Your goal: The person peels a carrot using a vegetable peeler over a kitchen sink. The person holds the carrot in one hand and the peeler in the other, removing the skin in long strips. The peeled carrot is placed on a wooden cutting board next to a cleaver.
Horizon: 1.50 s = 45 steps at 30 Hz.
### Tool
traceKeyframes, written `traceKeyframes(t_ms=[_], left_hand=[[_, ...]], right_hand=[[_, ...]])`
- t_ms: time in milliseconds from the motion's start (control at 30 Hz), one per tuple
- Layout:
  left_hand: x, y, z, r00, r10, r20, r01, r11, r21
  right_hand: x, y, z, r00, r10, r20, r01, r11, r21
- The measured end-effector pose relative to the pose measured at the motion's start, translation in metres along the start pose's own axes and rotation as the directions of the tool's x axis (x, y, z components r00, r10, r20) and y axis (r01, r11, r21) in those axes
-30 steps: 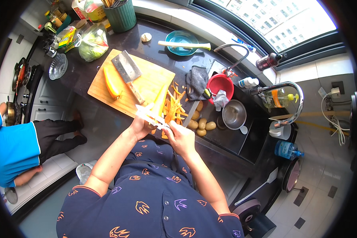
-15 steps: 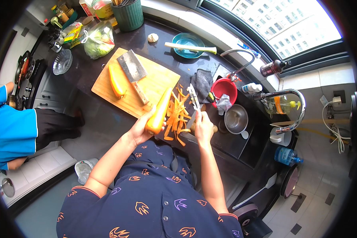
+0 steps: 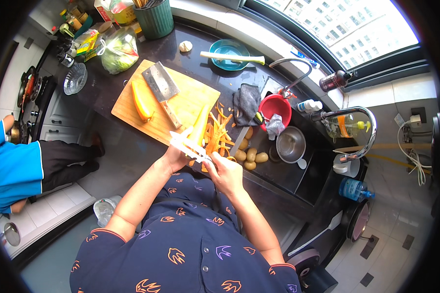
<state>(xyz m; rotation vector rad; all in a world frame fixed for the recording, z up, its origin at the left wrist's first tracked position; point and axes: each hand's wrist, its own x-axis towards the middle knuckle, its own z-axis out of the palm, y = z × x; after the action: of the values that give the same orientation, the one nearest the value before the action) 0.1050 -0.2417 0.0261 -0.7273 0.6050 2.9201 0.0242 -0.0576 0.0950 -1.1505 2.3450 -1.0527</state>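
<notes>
My left hand point(image 3: 175, 158) grips a large peeled carrot point(image 3: 201, 122) by its thick near end, the tip pointing away over the board's right edge. In my right hand point(image 3: 226, 175) is a white peeler point(image 3: 189, 147), its head lying across the carrot's near end beside my left fingers. Orange carrot peels point(image 3: 219, 139) lie in a heap right of the carrot. On the wooden cutting board point(image 3: 193, 93) rest a cleaver point(image 3: 161, 85) and a second carrot point(image 3: 141, 103). The carrot's near end is partly hidden behind the peeler.
Several potatoes point(image 3: 251, 154) lie by the sink, near a red basin point(image 3: 283, 110), a metal bowl point(image 3: 291, 146) and a dark cloth point(image 3: 246, 103). Behind the board are a garlic bulb point(image 3: 185, 46) and a teal plate point(image 3: 228, 47). A person in blue point(image 3: 14, 163) stands at left.
My right hand has brought the peeler left and down, from above the peels onto the carrot's near end. The potatoes, earlier mostly covered by that hand, now show. My left hand keeps the carrot.
</notes>
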Motion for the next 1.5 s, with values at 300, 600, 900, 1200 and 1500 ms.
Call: traceKeyframes(t_ms=[300, 600, 900, 1200, 1500], left_hand=[[-0.029, 0.001, 0.023, 0.999, -0.026, -0.048, 0.027, 0.999, 0.019], [-0.03, 0.003, 0.026, 0.995, -0.009, -0.097, 0.006, 1.0, -0.023], [-0.001, -0.001, 0.011, 0.994, 0.06, -0.096, -0.048, 0.991, 0.122], [-0.02, 0.005, 0.039, 0.984, -0.036, -0.177, 0.056, 0.992, 0.109], [-0.024, 0.006, 0.03, 0.996, -0.024, -0.083, 0.026, 0.999, 0.018]], right_hand=[[0.045, 0.055, 0.012, 0.958, 0.285, -0.041, -0.286, 0.957, -0.045], [0.046, 0.105, 0.003, 0.82, 0.532, -0.213, -0.555, 0.829, -0.068], [0.0, 0.001, 0.002, 0.998, 0.064, -0.003, -0.064, 0.998, 0.008], [0.031, 0.059, 0.017, 0.963, 0.244, -0.115, -0.255, 0.963, -0.09], [0.047, 0.099, -0.016, 0.808, 0.562, -0.178, -0.581, 0.809, -0.084]])
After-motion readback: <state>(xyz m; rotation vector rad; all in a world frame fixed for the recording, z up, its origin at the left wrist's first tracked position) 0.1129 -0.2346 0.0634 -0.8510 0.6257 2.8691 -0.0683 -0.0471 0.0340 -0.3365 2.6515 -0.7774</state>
